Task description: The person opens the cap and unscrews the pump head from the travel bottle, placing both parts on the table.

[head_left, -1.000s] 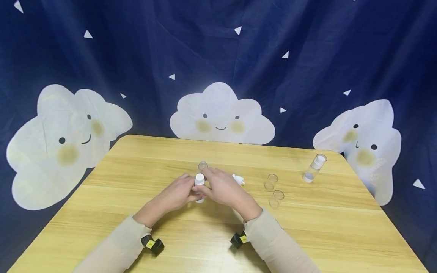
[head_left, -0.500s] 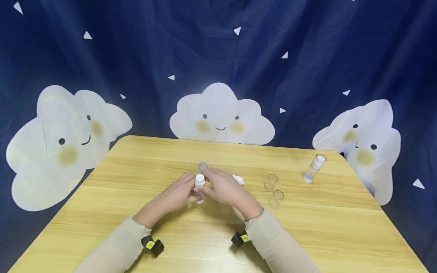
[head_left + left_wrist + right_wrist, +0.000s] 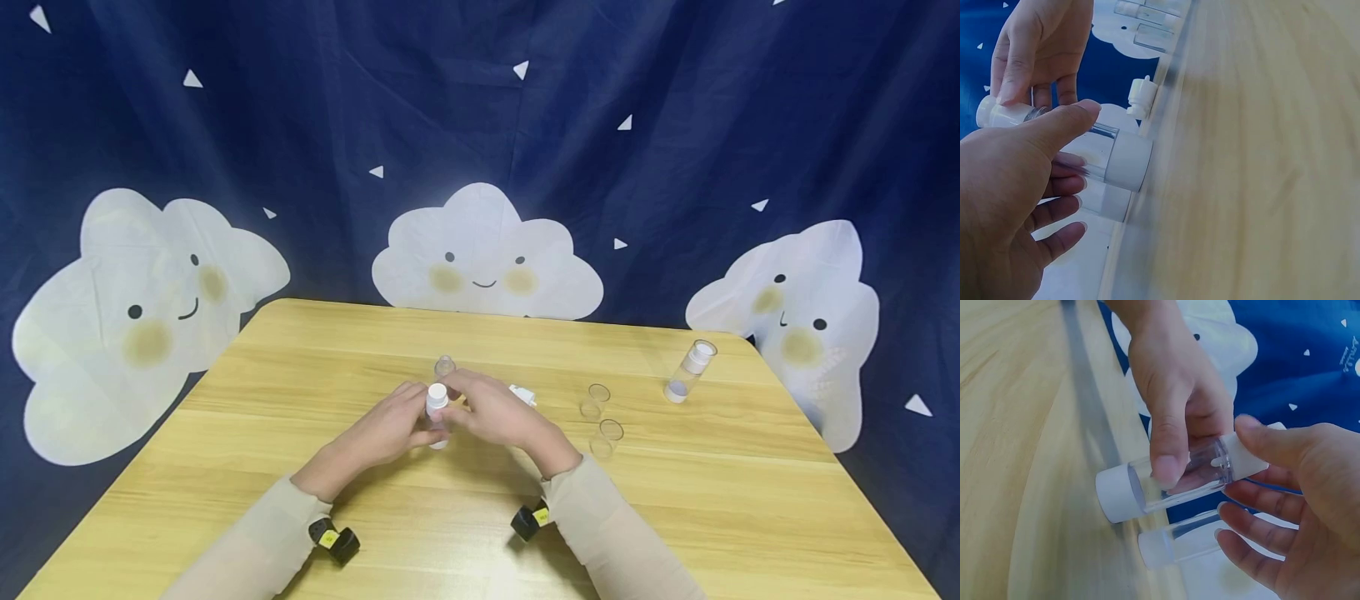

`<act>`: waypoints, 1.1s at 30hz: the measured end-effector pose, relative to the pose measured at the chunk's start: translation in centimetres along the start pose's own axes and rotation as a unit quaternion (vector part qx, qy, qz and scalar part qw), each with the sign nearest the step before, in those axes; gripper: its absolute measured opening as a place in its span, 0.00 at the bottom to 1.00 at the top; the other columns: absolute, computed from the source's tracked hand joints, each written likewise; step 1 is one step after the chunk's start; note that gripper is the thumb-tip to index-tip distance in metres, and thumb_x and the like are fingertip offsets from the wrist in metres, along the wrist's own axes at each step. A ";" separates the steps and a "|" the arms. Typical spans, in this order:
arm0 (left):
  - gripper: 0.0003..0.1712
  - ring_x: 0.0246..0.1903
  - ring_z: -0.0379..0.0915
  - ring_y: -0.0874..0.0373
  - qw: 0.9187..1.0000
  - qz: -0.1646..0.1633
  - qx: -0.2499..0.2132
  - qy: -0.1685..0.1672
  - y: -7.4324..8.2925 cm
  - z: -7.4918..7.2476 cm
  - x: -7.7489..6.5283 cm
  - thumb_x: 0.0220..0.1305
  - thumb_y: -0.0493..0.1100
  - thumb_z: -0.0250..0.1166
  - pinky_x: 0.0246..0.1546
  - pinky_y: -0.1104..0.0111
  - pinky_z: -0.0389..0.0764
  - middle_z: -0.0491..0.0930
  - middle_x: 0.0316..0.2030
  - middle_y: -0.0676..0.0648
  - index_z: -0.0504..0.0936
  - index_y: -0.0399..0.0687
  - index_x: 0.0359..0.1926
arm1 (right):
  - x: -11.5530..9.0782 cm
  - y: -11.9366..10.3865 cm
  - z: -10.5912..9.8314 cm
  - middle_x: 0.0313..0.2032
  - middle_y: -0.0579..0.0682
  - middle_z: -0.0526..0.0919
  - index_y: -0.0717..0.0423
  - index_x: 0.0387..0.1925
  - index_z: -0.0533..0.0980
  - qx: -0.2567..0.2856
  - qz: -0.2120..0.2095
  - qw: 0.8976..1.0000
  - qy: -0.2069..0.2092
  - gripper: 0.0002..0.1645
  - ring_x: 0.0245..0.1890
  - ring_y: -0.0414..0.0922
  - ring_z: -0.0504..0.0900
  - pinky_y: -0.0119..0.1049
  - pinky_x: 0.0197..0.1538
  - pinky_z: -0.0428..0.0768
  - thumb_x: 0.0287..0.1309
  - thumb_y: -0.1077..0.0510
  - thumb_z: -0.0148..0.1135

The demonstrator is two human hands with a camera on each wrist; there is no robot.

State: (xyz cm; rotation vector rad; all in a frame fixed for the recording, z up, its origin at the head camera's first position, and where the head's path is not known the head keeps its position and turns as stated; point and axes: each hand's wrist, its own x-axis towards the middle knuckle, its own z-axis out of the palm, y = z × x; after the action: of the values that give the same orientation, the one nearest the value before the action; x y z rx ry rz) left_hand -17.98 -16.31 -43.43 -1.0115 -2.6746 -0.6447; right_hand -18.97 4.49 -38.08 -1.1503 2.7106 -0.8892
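Observation:
An upright clear bottle (image 3: 1175, 487) with a white base stands in front of me, a white pump top (image 3: 1244, 456) on its upper end. My left hand (image 3: 386, 425) grips the clear body, thumb on one side and fingers on the other. With thumb and fingers, my right hand (image 3: 491, 408) pinches the white top, as the right wrist view shows. Just behind is a second clear bottle (image 3: 1107, 200) with a white base, partly hidden by the hands. A loose white pump (image 3: 1141, 97) lies on the table beyond my right hand.
Two clear caps (image 3: 606, 437) stand on the wooden table (image 3: 712, 500) right of my hands. Farther right is a clear bottle with white base and top (image 3: 690, 372). A dark blue curtain (image 3: 480, 100) hangs behind the table.
My right hand has shifted slightly and its thumb has moved a little at the white top. The left hand keeps its grip, and the bottle stays in nearly the same place.

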 end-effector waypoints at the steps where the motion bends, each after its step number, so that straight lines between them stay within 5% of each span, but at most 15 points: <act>1: 0.31 0.47 0.70 0.58 1.000 -0.002 0.000 0.000 0.0 0.0 0.0 0.58 0.56 0.71 0.48 0.62 0.76 0.77 0.45 0.53 0.74 0.46 0.58 | 0.0 -0.1 -0.1 0.48 0.43 0.80 0.46 0.55 0.75 0.000 0.002 1.000 -0.001 0.23 0.50 0.46 0.78 0.41 0.52 0.77 0.62 0.44 0.64; 11: 0.34 0.50 0.70 0.56 1.000 -0.015 -0.020 -0.004 0.1 0.0 -0.1 0.58 0.54 0.72 0.52 0.60 0.74 0.77 0.50 0.52 0.73 0.46 0.61 | -0.2 -1.2 0.0 0.49 0.47 0.80 0.48 0.55 0.72 -0.096 0.007 0.995 0.026 0.30 0.50 0.45 0.78 0.42 0.52 0.77 0.59 0.36 0.63; 18: 0.29 0.49 0.70 0.55 1.000 -0.010 -0.029 -0.005 0.0 0.0 -0.2 0.59 0.52 0.71 0.51 0.60 0.74 0.77 0.49 0.52 0.74 0.48 0.57 | -0.3 -1.4 1.0 0.48 0.49 0.82 0.57 0.69 0.62 -0.143 0.011 0.988 0.061 0.46 0.47 0.47 0.80 0.43 0.48 0.78 0.60 0.32 0.58; 24: 0.21 0.46 0.70 0.56 1.000 -0.013 -0.015 -0.005 0.1 0.0 -0.1 0.57 0.52 0.73 0.50 0.61 0.74 0.76 0.44 0.53 0.74 0.51 0.46 | -0.2 -1.2 1.4 0.52 0.51 0.81 0.60 0.70 0.61 -0.160 0.008 0.985 0.070 0.48 0.46 0.47 0.80 0.43 0.47 0.79 0.61 0.33 0.57; 33: 0.23 0.48 0.71 0.56 1.000 -0.010 -0.008 0.001 0.3 -0.1 0.0 0.57 0.53 0.73 0.52 0.60 0.74 0.78 0.45 0.53 0.75 0.50 0.49 | -0.1 -0.7 0.9 0.57 0.54 0.78 0.57 0.71 0.61 -0.120 0.002 0.992 0.046 0.45 0.52 0.48 0.79 0.45 0.54 0.77 0.63 0.35 0.57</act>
State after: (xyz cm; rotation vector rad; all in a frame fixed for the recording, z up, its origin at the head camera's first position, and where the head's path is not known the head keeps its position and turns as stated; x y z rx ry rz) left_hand -17.82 -16.14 -43.24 -0.9902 -2.6857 -0.6712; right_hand -18.16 3.76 -38.42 -1.1691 2.9586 -0.6440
